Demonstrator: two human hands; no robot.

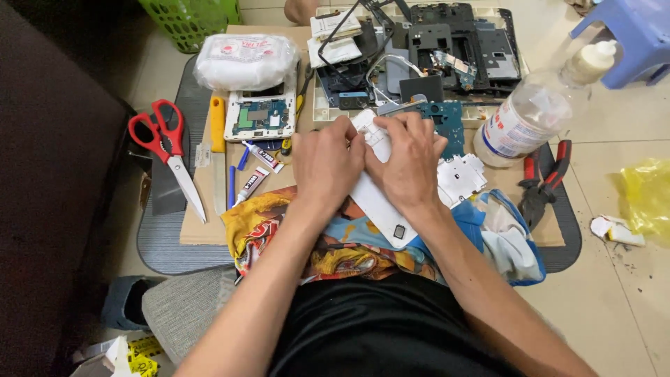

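Both hands' grip (pixel 366 157) around white phone back cover (pixel 380 202), thumbs on top.

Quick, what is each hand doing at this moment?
Left hand: closed on the white phone back cover, fingers pressing its upper end.
Right hand: also gripping the same cover from the other side.

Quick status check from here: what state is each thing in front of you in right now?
White phone back cover: gripped by both hands, lying on the colourful cloth.
Left hand: pressing on cover.
Right hand: pressing on cover.
Red scissors: shut, flat.
Red-handled pliers: lying flat.
Plastic bottle: capped, lying tilted.
Circuit-board phone frame: opened, board exposed.
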